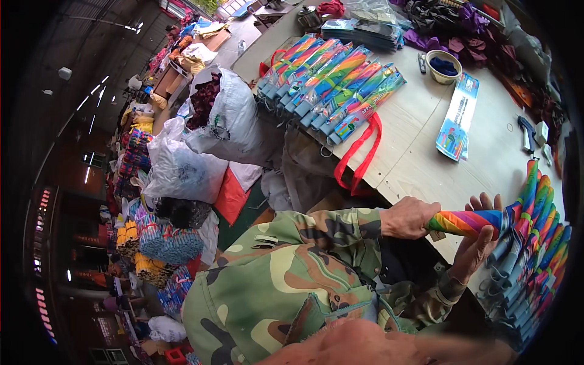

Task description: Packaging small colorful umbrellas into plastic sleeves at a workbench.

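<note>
My left hand (412, 218) is closed around one end of a rainbow-striped folded umbrella (465, 222), held level above the table's near edge. Under its other end lies my right hand (473, 248), open, with fingers stretched past the far side and the thumb on the near side. The canopy is rolled round the shaft. Just beyond my right hand lies a pile of similar rolled umbrellas (529, 243) with grey-blue ends. The end inside my left fist is hidden.
Sleeved umbrellas (331, 82) lie in a row on the table (407, 137), with a red strap (359, 161) hanging off the edge. Beyond are printed sleeves (459, 115), a bowl (443, 66) and a glue gun (528, 134). White sacks (234, 115) stand at the left.
</note>
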### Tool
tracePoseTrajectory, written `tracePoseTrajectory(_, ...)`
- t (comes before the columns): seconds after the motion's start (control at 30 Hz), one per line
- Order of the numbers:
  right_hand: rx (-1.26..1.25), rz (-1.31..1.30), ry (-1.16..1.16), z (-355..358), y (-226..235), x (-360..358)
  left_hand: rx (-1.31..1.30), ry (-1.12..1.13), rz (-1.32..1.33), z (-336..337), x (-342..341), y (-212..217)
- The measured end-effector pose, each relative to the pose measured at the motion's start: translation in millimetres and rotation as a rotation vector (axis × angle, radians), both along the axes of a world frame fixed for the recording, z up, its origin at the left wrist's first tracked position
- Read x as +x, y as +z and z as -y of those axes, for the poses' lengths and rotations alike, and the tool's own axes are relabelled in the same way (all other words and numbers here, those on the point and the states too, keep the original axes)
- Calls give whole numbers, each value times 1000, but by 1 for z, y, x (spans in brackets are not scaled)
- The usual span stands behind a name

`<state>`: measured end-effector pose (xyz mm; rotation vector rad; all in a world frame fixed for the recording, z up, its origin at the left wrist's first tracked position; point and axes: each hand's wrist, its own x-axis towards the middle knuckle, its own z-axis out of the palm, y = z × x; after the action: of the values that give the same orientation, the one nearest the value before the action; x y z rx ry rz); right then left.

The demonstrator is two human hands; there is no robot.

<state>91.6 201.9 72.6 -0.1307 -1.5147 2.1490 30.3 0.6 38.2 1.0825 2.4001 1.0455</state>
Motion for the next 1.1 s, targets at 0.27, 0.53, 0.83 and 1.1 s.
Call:
tracePoseTrajectory(0.27, -490, -316, 235, -20, -2, -35, 367, -49, 375, 31, 11, 2)
tracePoseTrajectory(0.53, -550, -357, 370, -16, 22, -57, 269, -54, 779, 22, 42, 11)
tracePoseTrajectory(0.83, -193, 216, 101, 43, 22, -60, 168, 122, 140, 23, 41, 0)
tracePoseTrajectory(1.1, 25, 506, 767, 31, 11, -40, 384, 215, 314, 72, -12, 38)
